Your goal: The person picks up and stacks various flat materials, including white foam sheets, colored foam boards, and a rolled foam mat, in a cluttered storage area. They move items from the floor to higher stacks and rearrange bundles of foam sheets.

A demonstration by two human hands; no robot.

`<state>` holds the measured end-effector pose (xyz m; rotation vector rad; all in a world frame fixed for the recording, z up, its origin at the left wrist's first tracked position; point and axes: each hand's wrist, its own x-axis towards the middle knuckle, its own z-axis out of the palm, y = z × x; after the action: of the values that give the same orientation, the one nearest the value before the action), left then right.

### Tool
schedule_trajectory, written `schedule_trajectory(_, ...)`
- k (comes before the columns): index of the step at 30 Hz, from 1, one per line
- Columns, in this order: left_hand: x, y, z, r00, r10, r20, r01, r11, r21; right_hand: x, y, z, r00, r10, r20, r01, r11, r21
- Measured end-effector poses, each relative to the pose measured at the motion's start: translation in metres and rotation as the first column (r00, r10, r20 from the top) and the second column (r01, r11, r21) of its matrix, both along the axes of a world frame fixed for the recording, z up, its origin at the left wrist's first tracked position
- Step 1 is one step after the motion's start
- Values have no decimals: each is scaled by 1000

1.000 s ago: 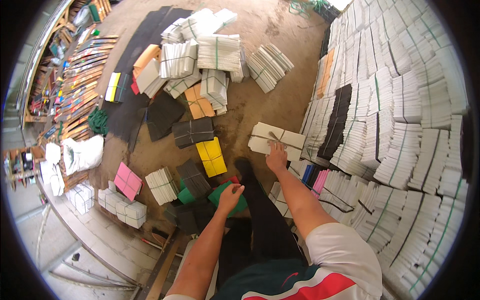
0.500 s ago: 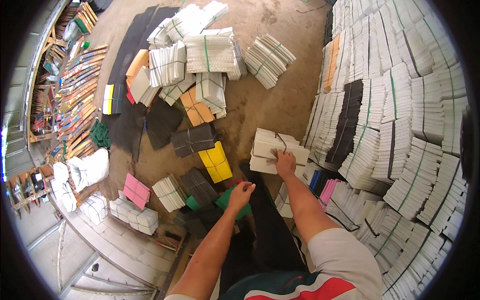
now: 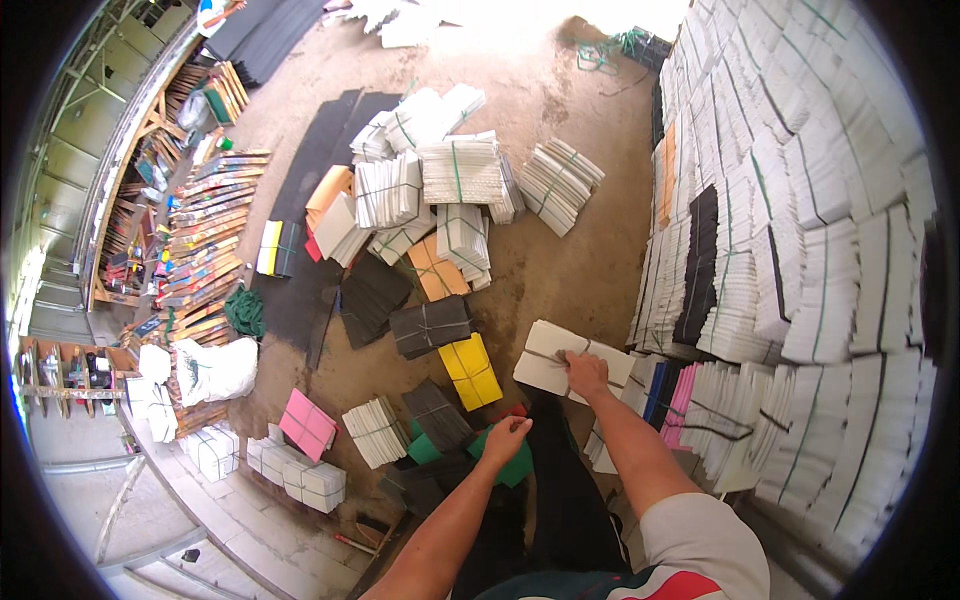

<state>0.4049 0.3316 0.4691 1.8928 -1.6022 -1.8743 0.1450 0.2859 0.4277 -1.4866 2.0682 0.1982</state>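
right hand [image 3: 587, 374]: fingers on the string [image 3: 541, 355] of the white sheet bundle [image 3: 552, 338], right of centre; cannot tell how tight | left hand [image 3: 508, 440]: apart, curled, by green sheets [image 3: 517, 465] | string likely keeps the stack together

Under my right hand [image 3: 588, 377], the white rectangular bundle of sheets [image 3: 545, 352] looks smooth and matt. At nine o'clock from it, a bulging white sack [image 3: 215, 372] looks like crinkled plastic.

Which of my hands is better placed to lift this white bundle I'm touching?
Probably your right hand: it touches the white bundle, while your left hand is apart from it, farther left.
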Motion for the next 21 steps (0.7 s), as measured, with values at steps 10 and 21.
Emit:
schedule_trajectory(10, 69, 114, 80, 987, 107, -122, -100, 993, 63, 90, 110, 139, 973, -219, 74, 231, 934, -272)
schedule_trajectory(21, 59, 209, 107, 995, 96, 17, -90, 972, -219, 148, 257, 189, 653, -567, 502, 743, 606, -282)
